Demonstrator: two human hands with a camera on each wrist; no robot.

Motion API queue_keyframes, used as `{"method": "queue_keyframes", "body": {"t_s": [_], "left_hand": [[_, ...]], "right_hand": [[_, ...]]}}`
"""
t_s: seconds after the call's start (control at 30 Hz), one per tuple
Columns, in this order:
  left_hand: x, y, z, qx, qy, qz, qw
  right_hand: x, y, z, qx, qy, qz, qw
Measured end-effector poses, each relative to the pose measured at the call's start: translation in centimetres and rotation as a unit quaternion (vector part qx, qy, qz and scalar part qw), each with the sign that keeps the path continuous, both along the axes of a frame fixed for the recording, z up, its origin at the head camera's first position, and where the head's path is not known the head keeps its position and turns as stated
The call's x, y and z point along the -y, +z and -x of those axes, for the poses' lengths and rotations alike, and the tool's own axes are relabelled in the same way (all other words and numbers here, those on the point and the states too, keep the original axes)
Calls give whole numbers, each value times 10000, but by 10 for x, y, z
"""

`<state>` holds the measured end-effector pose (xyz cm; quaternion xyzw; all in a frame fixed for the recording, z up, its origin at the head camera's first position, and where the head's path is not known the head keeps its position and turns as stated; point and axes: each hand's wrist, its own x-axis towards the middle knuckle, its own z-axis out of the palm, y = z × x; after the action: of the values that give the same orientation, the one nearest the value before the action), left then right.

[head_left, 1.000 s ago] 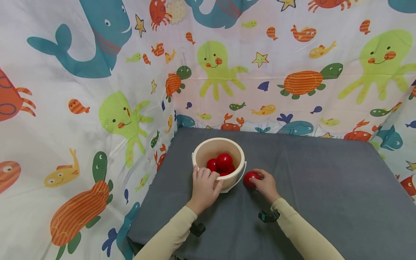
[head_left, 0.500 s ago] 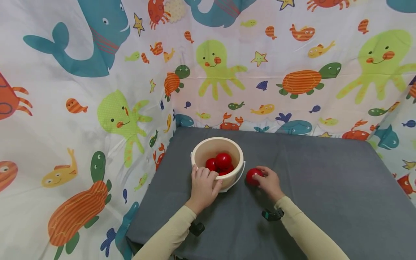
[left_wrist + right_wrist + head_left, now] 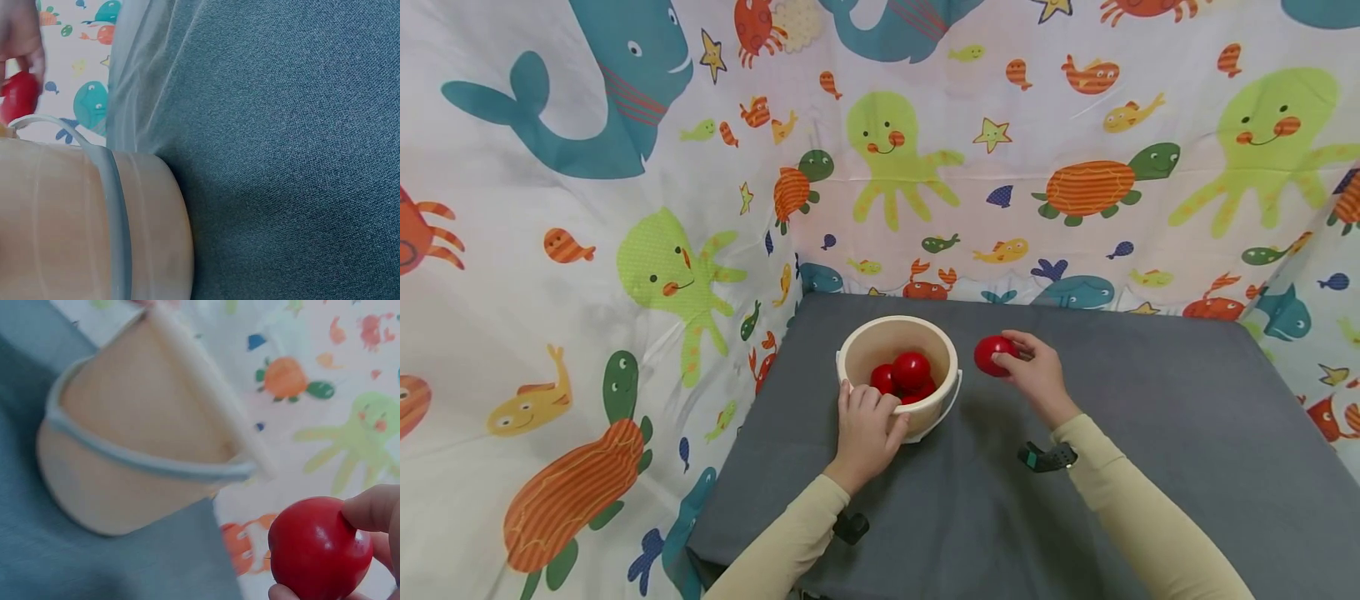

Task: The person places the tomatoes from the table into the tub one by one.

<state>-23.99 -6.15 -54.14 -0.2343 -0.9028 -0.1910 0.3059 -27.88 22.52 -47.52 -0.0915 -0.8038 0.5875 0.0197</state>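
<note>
A cream bucket (image 3: 936, 421) with a pale handle (image 3: 115, 206) stands upright on the dark grey cloth. Several red apples (image 3: 912, 370) lie inside it. My left hand (image 3: 868, 425) grips the bucket's near rim, fingers hooked over the edge and thumb along the outside. To the right of the bucket, my right hand (image 3: 1037, 375) holds another glossy red apple (image 3: 319, 550) between thumb and fingers, raised above the table. In the left wrist view this apple (image 3: 20, 97) shows beyond the bucket's rim, with the fingers over it.
Dark grey cloth (image 3: 1150, 433) covers the table and stretches far to the right. White curtains (image 3: 1060, 117) printed with sea animals hang along the back and left sides. Each wrist wears a black band, the right one (image 3: 1048, 457) plainly visible.
My right hand has lifted the apple off the cloth, moving it up, away from me and slightly right. The left hand keeps its grip on the bucket's rim.
</note>
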Motion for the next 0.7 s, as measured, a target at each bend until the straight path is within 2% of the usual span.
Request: {"method": "queue_keyframes", "body": {"t_s": [0.17, 0.3, 0.53, 0.7], "left_hand": [[0, -2, 0, -53, 7, 18, 10000], [0, -3, 2, -114, 31, 42, 9999], [0, -3, 2, 7, 26, 54, 10000], [-1, -3, 2, -85, -14, 43, 10000]], "right_hand": [[5, 34, 2, -255, 167, -43, 9995], [14, 52, 5, -356, 334, -65, 9988], [37, 67, 8, -570, 583, -227, 9964], [60, 71, 8, -765, 807, -318, 9933]]}}
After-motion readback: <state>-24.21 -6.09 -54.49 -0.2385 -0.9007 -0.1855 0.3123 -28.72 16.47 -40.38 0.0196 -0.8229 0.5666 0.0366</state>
